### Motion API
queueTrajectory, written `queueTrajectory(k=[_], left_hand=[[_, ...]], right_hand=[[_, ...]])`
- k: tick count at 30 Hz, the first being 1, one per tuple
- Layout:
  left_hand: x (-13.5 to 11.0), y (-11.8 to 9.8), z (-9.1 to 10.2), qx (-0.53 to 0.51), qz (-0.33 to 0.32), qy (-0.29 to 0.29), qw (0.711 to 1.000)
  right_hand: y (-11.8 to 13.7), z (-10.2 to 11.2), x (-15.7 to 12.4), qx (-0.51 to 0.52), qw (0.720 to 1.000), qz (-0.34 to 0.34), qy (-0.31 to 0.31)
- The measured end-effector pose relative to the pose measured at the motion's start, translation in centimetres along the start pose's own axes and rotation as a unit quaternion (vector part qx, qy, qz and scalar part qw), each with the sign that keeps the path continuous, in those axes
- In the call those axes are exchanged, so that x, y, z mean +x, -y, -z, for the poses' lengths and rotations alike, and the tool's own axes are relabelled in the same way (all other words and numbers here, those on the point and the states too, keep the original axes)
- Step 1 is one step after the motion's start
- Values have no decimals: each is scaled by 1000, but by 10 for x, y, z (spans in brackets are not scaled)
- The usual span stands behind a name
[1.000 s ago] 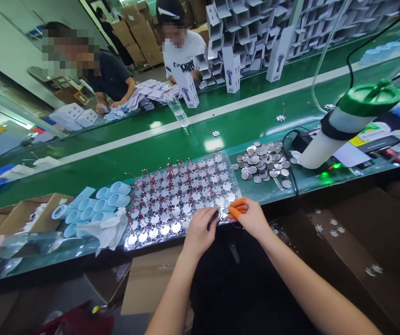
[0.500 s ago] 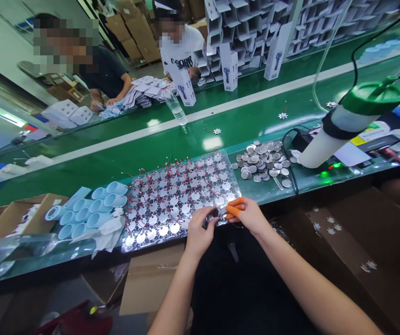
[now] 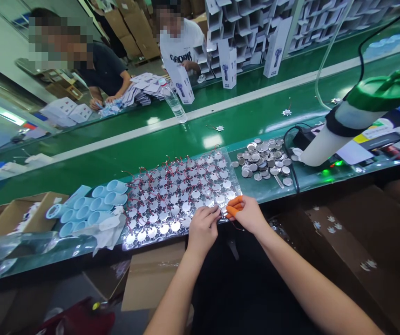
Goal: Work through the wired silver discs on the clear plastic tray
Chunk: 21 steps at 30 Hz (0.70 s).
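Observation:
My left hand (image 3: 204, 228) is closed at the near right edge of a sheet (image 3: 235, 179) covered with rows of round metal pieces with thin red wires. Its fingers and thumb press together, and what they pinch is hidden. Just to its right, my right hand (image 3: 250, 215) wears orange finger cots (image 3: 234, 205) and is also closed. Its fingertips meet close to the left fingertips; a small shiny piece shows between the hands, too little to name. A thin wire trails below the right hand. Loose silvery discs (image 3: 264, 158) lie piled beyond the sheet's right corner.
Light blue cups (image 3: 98, 204) and an open carton (image 3: 42, 214) stand left of the sheet. At right leans a white cylinder with a green cap (image 3: 346, 121), near black cables. A water bottle (image 3: 173, 102) stands across the green bench (image 3: 144, 135). Two people work on the far side.
My left hand's fingers have closed together, where a dark gap showed between thumb and fingers before. My right hand has barely moved. The view has shifted slightly.

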<state>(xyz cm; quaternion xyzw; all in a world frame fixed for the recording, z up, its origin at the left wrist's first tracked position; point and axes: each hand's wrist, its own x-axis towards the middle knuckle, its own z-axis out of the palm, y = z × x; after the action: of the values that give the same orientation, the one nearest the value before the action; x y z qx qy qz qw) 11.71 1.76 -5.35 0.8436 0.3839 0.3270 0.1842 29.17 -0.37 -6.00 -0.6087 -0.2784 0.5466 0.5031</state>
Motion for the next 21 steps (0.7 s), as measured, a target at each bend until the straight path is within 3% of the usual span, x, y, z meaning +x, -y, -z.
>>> queueTrajectory(k=[7,11,13,15,18,21], left_hand=[[5,-2,2,1,2,28,1000],[9,3,11,-108,97,34,989],[10,9,16,-214,176,16,961],[9,15,18,-325,236,-30,915],[4,17,18,-435,269,-73,856],[3,7,15,-496,289,-64,817]], right_hand=[[1,0,-4,-20,1000,21,-6],[2,0,-3,-4,1000,13,-4],[4,2,-3,4,1000,9,-5],[8,6,-4,13,1000,12,-9],[15,12,-9,36,999,24,-25],[21,18,-11,65,997,42,-28]])
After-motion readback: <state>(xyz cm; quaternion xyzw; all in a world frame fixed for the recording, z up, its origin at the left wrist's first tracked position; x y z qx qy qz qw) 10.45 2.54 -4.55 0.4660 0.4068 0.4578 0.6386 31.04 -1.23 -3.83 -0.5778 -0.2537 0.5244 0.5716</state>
